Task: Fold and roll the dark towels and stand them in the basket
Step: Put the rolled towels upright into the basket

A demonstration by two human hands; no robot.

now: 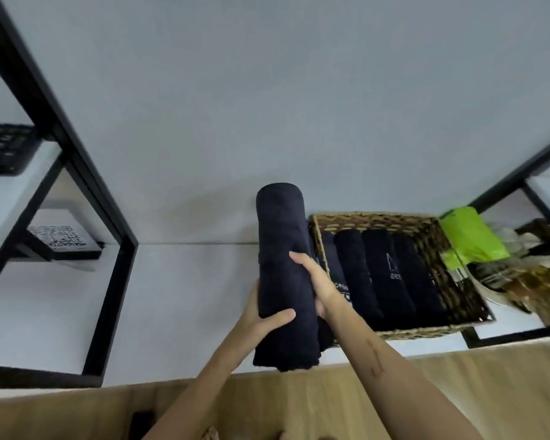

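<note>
Item: rolled dark towel [283, 274], held up off the white surface [178, 300] just left of the woven basket [432, 236]. Its long axis is running near-to-far in the head view, far end rounded and closed, near end showing loose layered edges. Left hand [261, 322] is wrapping the lower part of the roll from the left, thumb lying across its front; right hand [318, 281] is curling round the middle from the right, fingers pressing into the cloth. Both grips are closing firmly on the same roll, nothing else in either. The basket is lying to the right of the grip, its near-left corner partly hidden behind the roll and right wrist; the right hand is the nearer one to it. Rolled towels in the basket [394, 274] are packing most of its width, side by side, axes parallel to the held roll; any free gap appears to be at the left wall, though that part is obscured. Judgement: the coming move is calling for a short rightward shift and a lowering into that left-hand space.
</note>
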